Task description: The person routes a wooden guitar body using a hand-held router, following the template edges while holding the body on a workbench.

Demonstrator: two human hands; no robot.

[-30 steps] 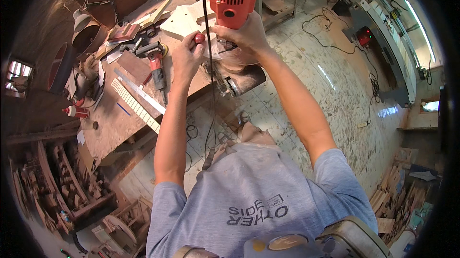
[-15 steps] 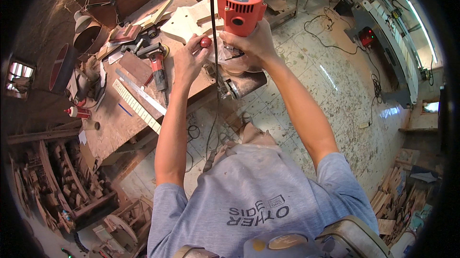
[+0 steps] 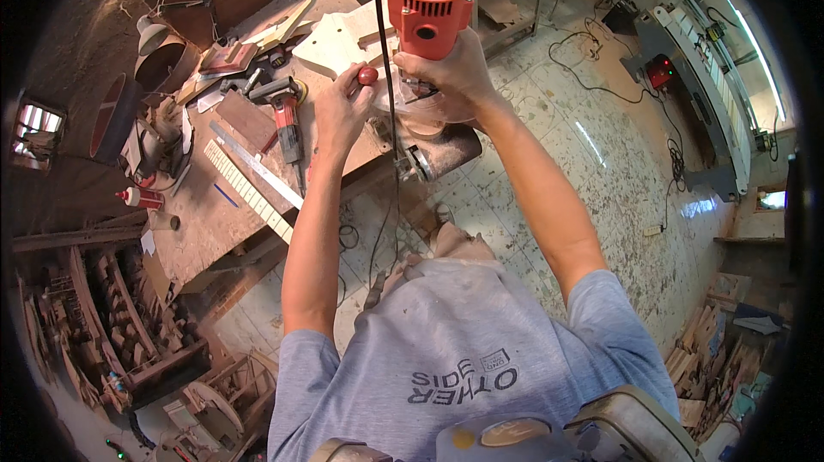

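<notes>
A red and black router (image 3: 427, 20) stands over a pale shaped wood board (image 3: 336, 43) at the bench's right edge. My right hand (image 3: 457, 75) is wrapped round the router's lower body, its fingertips partly hidden behind it. My left hand (image 3: 342, 110) closes its fingers about a round red knob (image 3: 367, 75) at the router's left side. Between the hands, a clear plastic part shows at the router's base, while the cutting bit is hidden. A black cable (image 3: 390, 118) hangs down in front of the board and between my forearms.
On the wooden bench (image 3: 193, 243) lie a red angle grinder (image 3: 287, 123), a metal ruler (image 3: 257, 166), a slotted pale strip (image 3: 245, 191) and a red-capped bottle (image 3: 140, 197). A sanding drum (image 3: 448, 153) juts out below my right hand. Wood scraps fill a rack (image 3: 112, 316) at lower left.
The bench and room have shifted slightly to the right in the view. Both hands keep their grip, and the router sits almost the same, a touch further left.
</notes>
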